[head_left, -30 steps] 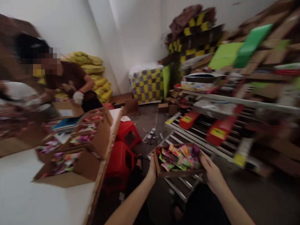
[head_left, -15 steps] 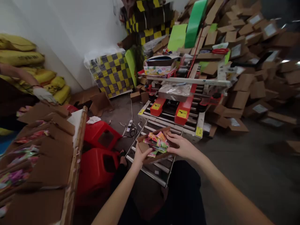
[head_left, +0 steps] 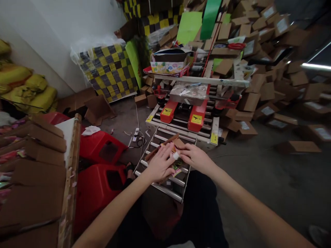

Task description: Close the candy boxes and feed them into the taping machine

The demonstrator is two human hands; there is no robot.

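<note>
A small cardboard box (head_left: 178, 142) of colourful wrapped packets (head_left: 177, 172) sits on the roller conveyor (head_left: 168, 191) in front of me. My left hand (head_left: 161, 163) lies over the packets with its fingers stretched out, hiding most of them. A small white patch shows by its fingertips; I cannot make out what it is. My right hand (head_left: 196, 157) is at the box's right side, its bent fingers closed on the raised flap. The box's near side is largely covered by my left hand.
Beyond the conveyor stands a carton-sealing machine (head_left: 195, 120) carrying a printed box (head_left: 169, 65). Cardboard boxes (head_left: 266, 111) are heaped on the right. Red plastic stools (head_left: 99, 193) and a table (head_left: 67, 199) with open cartons stand left. A cable with a power strip (head_left: 135, 134) lies on the floor.
My left hand has moved from the box's left edge onto the packets. My right hand has shifted to a flap. The box has turned, and the view has swung right.
</note>
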